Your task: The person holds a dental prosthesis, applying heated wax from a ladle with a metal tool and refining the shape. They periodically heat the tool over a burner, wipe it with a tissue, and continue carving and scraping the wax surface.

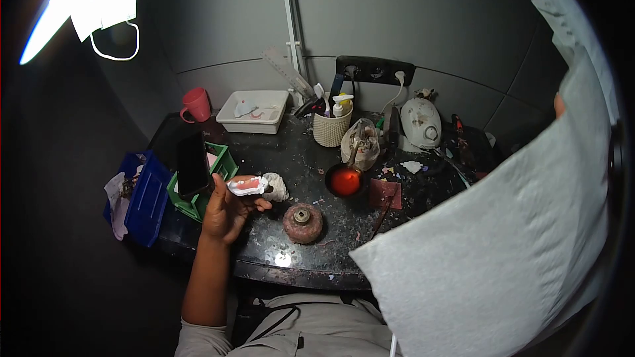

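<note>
My left hand (228,217) is raised over the left part of the workbench, its fingers curled around a dental cast (247,186) with a pink and white surface. Just beyond it is a lumpy white plaster piece (275,188). A large white paper sheet (489,244) fills the right side of the view, held up close to the camera. Of my right hand (559,106) only a bit of finger shows at the sheet's upper edge; the rest is hidden behind it. A round spirit burner (302,223) stands to the right of my left hand.
A dark phone (192,165) leans at a green bin (225,158) beside a blue bin (143,201). Behind are a pink mug (196,104), white tray (228,119) and tool cup (331,131). A pan of red wax (346,181) sits near a red wax sheet (385,194).
</note>
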A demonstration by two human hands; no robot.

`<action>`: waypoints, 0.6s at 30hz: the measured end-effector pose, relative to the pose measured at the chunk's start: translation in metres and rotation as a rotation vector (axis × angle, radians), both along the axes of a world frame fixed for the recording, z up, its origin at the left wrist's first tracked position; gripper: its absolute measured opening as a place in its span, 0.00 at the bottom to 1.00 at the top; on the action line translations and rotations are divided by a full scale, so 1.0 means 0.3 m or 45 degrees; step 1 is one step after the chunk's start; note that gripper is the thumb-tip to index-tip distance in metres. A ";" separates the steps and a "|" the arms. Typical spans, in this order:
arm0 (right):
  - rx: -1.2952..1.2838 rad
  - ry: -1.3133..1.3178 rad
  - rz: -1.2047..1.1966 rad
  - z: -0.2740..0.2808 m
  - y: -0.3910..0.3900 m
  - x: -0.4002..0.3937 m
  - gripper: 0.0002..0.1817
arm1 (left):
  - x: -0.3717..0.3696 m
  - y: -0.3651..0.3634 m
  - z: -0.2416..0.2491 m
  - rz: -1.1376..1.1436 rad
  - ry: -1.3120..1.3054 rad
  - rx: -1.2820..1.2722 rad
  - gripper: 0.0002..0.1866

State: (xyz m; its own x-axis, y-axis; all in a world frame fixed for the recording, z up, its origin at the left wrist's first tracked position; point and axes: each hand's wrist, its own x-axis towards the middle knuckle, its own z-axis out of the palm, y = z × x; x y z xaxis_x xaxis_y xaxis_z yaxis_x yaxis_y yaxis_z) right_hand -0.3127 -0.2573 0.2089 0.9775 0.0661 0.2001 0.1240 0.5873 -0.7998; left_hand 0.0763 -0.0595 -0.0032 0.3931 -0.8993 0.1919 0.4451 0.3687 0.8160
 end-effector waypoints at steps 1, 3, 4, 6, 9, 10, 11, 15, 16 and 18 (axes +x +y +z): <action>0.006 0.010 0.000 0.000 0.001 -0.001 0.44 | -0.002 0.000 0.003 0.006 0.007 0.001 0.41; 0.017 0.030 0.000 0.002 0.003 -0.002 0.44 | -0.002 0.000 0.000 0.007 0.008 0.003 0.41; 0.022 0.041 0.001 0.003 0.003 -0.002 0.44 | -0.001 0.000 -0.002 0.009 0.009 0.005 0.41; 0.032 0.063 0.004 0.006 0.009 -0.001 0.44 | -0.002 0.001 0.000 0.010 0.008 0.014 0.41; 0.040 0.086 0.010 0.030 0.026 -0.004 0.44 | 0.000 0.000 -0.002 0.005 0.009 0.015 0.41; 0.067 -0.021 0.104 0.037 0.025 -0.002 0.45 | 0.001 0.001 -0.003 -0.001 0.010 0.008 0.41; 0.094 -0.129 0.199 0.045 0.024 0.000 0.48 | 0.003 0.001 -0.005 0.004 -0.001 0.011 0.40; 0.171 -0.215 0.385 0.038 -0.026 0.012 0.53 | -0.008 0.001 0.003 0.049 0.019 0.055 0.40; 0.082 -0.156 0.437 0.032 -0.047 0.015 0.52 | -0.023 0.000 0.014 0.103 0.056 0.090 0.40; 0.353 -0.049 0.423 -0.039 0.016 0.041 0.41 | -0.006 0.007 0.009 0.012 0.020 0.003 0.41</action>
State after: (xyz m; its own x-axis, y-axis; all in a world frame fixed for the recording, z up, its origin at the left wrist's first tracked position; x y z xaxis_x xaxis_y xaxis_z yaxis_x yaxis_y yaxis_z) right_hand -0.3003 -0.2524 0.1973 0.9038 0.3146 0.2900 -0.0815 0.7921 -0.6049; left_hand 0.0744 -0.0574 -0.0005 0.4048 -0.8959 0.1832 0.4544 0.3709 0.8099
